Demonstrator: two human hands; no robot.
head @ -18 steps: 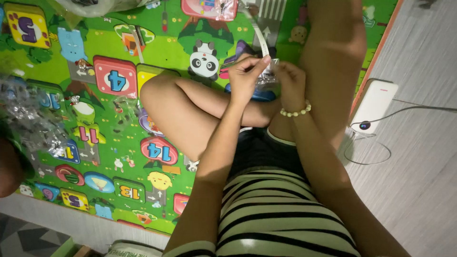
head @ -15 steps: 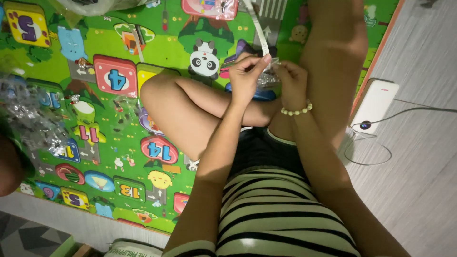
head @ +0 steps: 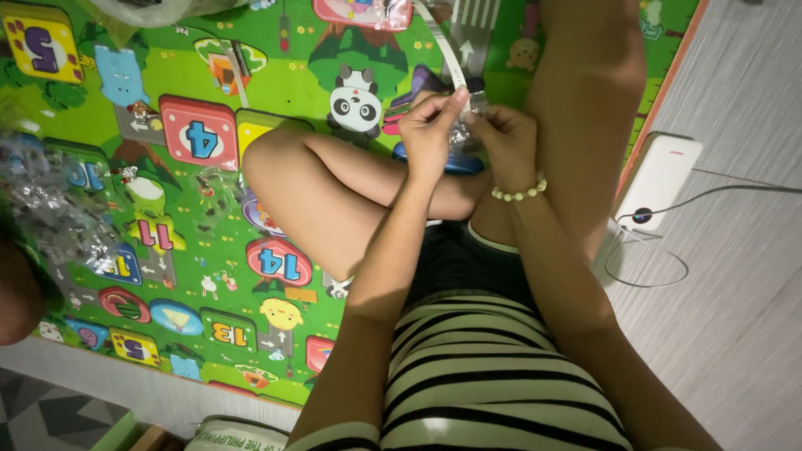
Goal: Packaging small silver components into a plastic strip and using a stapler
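At the upper middle of the frame, above the colourful play mat (head: 167, 209), the left hand (head: 430, 129) and right hand (head: 505, 142) together pinch a small crinkly clear wrapper (head: 461, 134) and a white strip (head: 443, 50).

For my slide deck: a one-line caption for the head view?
Left hand and right hand pinch a white strip over a colourful play mat.

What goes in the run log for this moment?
left hand: pinches white strip | right hand: holds small clear crinkly piece | setting: colourful play mat
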